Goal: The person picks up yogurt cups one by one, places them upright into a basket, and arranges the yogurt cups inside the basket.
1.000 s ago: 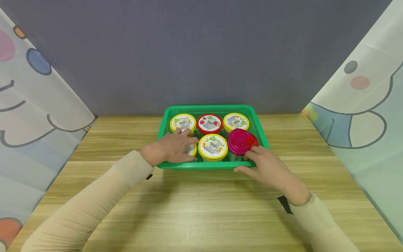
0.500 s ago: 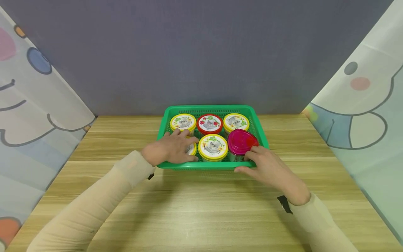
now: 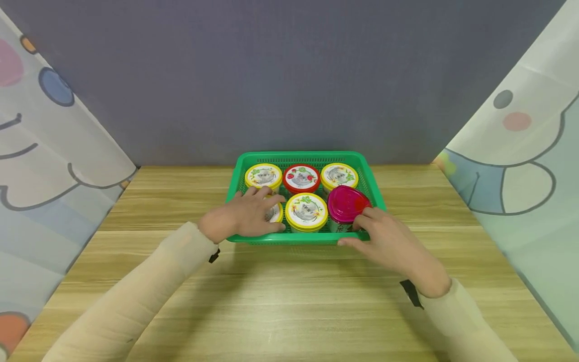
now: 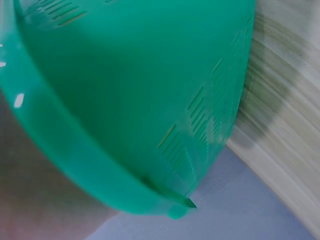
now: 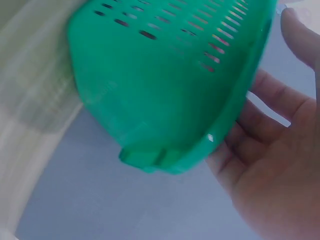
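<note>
In the head view a green plastic basket (image 3: 298, 154) holds several round tubs. My left hand (image 3: 246, 211) reaches over its front left corner, fingers spread over a yellow-lidded tub (image 3: 274, 213), which it mostly covers. My right hand (image 3: 389, 236) reaches over the front right rim, fingertips at the side of a cup with a magenta lid (image 3: 347, 203) and thumb out by the front rim. Between the hands stands another yellow-lidded tub (image 3: 306, 211). In the right wrist view the fingers (image 5: 272, 95) pass behind the basket's rim (image 5: 220, 127), with the thumb apart.
Along the basket's back row stand two yellow-lidded tubs (image 3: 263, 176) and a red-lidded tub (image 3: 301, 178) between them. The basket sits on a wooden table (image 3: 289, 301), near a grey back panel (image 3: 289, 80). Cartoon-printed sheets (image 3: 520, 130) flank both sides.
Both hands stay almost in place, with only slight shifts of the wrists and left forearm. The basket and tubs have not visibly moved.
</note>
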Action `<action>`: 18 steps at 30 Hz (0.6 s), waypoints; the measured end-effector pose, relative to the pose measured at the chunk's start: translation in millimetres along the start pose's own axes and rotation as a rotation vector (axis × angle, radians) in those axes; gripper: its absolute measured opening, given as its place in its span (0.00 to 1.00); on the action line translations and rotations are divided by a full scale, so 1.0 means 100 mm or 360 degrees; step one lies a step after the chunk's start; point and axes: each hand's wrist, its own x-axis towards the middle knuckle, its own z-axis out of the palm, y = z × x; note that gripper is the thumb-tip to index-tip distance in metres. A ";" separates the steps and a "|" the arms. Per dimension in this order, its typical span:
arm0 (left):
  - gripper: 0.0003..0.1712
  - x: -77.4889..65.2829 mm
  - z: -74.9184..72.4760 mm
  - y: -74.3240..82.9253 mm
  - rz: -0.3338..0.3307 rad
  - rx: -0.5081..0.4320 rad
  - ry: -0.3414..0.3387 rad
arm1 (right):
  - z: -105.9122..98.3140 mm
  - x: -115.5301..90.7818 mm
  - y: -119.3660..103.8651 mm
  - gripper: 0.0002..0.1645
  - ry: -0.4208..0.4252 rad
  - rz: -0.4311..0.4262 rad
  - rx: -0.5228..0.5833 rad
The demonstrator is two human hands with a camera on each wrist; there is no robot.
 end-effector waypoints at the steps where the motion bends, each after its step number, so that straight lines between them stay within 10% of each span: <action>1: 0.41 -0.01 0.00 0.00 0.0003 -0.0005 0.0010 | -0.02 0.01 -0.01 0.22 0.0015 0.0000 0.0005; 18: 0.40 -0.36 -0.08 0.04 -0.0160 -0.0196 0.0488 | -0.29 0.27 0.06 0.23 0.0130 0.0302 0.0176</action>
